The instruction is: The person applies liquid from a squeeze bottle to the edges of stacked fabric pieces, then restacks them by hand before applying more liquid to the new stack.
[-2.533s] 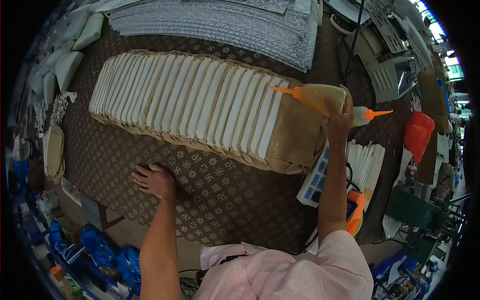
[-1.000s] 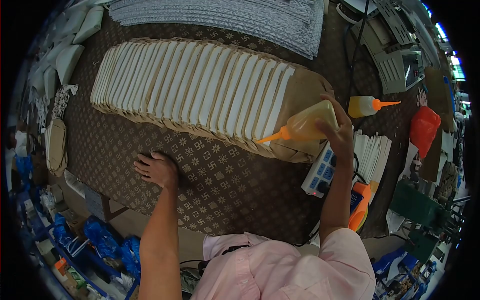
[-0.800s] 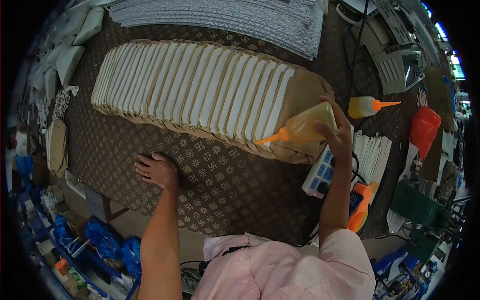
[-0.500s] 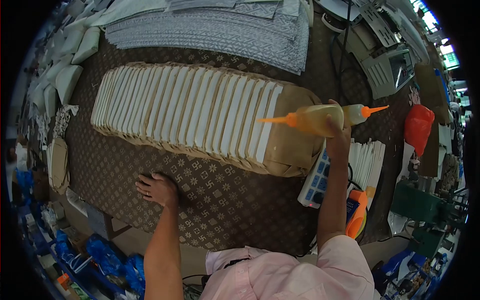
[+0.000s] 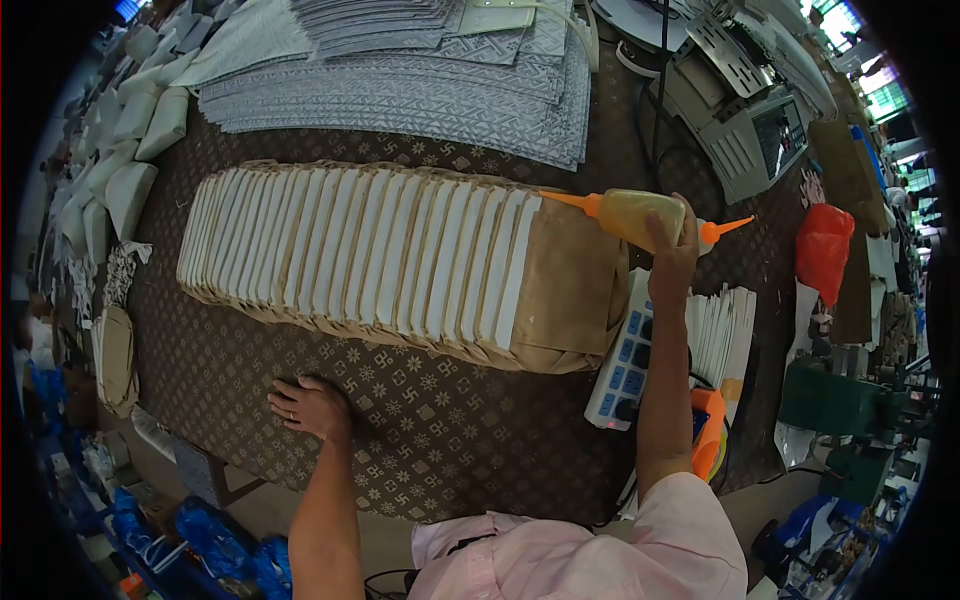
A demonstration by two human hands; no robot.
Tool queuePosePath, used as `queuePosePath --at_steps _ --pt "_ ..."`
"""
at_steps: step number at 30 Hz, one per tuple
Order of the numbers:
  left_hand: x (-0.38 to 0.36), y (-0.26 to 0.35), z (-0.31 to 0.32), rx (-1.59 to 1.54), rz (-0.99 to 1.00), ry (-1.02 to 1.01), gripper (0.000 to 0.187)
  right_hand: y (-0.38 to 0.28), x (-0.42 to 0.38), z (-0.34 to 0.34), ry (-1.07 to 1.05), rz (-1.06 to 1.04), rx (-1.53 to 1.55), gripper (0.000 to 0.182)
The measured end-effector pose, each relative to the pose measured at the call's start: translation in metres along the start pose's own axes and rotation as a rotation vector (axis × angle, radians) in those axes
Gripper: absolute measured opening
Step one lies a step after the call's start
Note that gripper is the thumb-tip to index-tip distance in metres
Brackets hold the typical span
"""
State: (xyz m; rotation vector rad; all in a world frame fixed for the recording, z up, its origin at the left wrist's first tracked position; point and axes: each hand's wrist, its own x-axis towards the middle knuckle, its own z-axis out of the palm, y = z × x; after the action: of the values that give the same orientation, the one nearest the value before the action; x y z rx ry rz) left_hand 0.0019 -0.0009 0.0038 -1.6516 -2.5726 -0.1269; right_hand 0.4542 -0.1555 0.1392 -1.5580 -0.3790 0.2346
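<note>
A long row of brown paper pieces with white strips (image 5: 365,255) lies overlapped across the patterned table (image 5: 440,430). My right hand (image 5: 672,235) is wrapped round a squeeze bottle (image 5: 635,217) of yellowish liquid, above the right end of the row. The bottle's orange nozzle points left, its tip near the last white strip. Beside that hand, partly hidden behind it, is a second bottle with an orange nozzle (image 5: 725,230) pointing right. My left hand (image 5: 312,407) rests flat on the table below the row, fingers spread and empty.
Grey patterned sheets (image 5: 400,100) are stacked at the back. A power strip (image 5: 622,375), a stack of white-edged pieces (image 5: 722,335) and an orange object (image 5: 708,430) lie at the right. Beyond are a grey machine (image 5: 755,140) and a red bag (image 5: 825,250). White pouches (image 5: 135,150) are heaped at the left.
The held bottle has moved slightly up relative to the paper row, its nozzle now near the row's upper right edge. The view has shifted a little. My left hand stays on the table.
</note>
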Motion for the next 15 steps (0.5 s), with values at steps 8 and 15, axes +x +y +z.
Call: queuePosePath --at_steps 8,15 --pt "-0.001 0.003 -0.008 0.003 -0.010 -0.023 0.053 0.010 0.000 0.005 -0.026 -0.055 -0.071 0.057" --pt "0.002 -0.001 -0.002 0.022 -0.001 -0.021 0.053 0.013 0.000 0.005 -0.029 -0.072 -0.095 0.056"
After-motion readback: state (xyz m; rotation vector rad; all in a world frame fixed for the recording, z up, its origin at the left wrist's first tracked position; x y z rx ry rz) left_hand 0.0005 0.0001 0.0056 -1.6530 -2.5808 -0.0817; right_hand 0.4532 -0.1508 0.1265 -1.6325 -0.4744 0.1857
